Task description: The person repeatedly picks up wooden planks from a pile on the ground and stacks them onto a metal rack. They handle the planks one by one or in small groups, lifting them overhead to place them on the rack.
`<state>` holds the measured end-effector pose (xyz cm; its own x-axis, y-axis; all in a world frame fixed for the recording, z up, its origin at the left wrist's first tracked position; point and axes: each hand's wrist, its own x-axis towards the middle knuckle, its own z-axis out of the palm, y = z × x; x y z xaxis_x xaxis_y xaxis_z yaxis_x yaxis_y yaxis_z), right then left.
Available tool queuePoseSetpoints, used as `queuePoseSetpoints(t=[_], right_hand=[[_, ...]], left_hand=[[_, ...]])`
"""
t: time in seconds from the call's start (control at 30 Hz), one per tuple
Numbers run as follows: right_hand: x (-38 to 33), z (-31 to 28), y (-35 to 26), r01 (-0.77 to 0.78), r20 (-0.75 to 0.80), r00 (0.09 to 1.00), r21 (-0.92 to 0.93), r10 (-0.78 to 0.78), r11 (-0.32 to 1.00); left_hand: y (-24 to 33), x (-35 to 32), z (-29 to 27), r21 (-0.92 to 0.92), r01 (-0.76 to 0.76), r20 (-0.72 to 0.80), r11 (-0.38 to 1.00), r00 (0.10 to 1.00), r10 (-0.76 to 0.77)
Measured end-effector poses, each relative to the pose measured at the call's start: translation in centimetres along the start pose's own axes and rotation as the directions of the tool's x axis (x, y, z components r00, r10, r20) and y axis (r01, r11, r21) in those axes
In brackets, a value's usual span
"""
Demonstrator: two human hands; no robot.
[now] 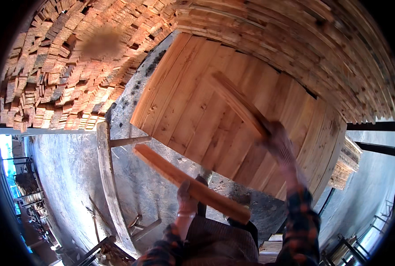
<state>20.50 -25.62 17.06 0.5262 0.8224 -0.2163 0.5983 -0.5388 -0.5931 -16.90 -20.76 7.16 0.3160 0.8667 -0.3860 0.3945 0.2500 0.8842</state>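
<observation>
Here, each hand carries its own length of wood. The left hand point(185, 199) is closed around the near plank point(217, 199) close to its middle; that plank lies slantwise in front of the body, above the floor point(68, 173). The right hand point(278, 144), blurred, grips the far plank point(238, 102) by its lower end, so most of its length reaches away over the row of boards point(193, 102), laid side by side. Whether it touches them, I cannot tell.

For good handling, the left grip looks well chosen: held near the middle, a plank should balance with little effort. The right one probably asks more of the wrist, since an end hold leaves the weight out front; a firm grip and a steady forearm would help. It seems wise to hold both planks clear of the wooden post point(108, 181) on the left and to mind the board edges.
</observation>
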Motion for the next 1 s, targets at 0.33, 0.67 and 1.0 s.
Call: queuePoseSetpoints(t=[0.33,0.67,1.0], right_hand=[[30.1,4.6,-4.4,0.011,-0.087,0.993,-0.571,-0.074,0.821],[10.4,9.3,-10.3,0.087,0.266,0.947,0.317,-0.177,0.944],[1.6,11.4,-13.4,0.286,0.207,0.934,0.064,-0.293,0.956]], left_hand=[[5.2,2.5,-3.0,-0.814,0.438,0.22,0.381,0.84,-0.496],[4.8,8.7,-2.9,-0.808,0.379,0.248,0.451,0.913,-0.324],[8.2,9.9,-5.3,-0.912,0.365,0.328,0.186,0.923,-0.203]])
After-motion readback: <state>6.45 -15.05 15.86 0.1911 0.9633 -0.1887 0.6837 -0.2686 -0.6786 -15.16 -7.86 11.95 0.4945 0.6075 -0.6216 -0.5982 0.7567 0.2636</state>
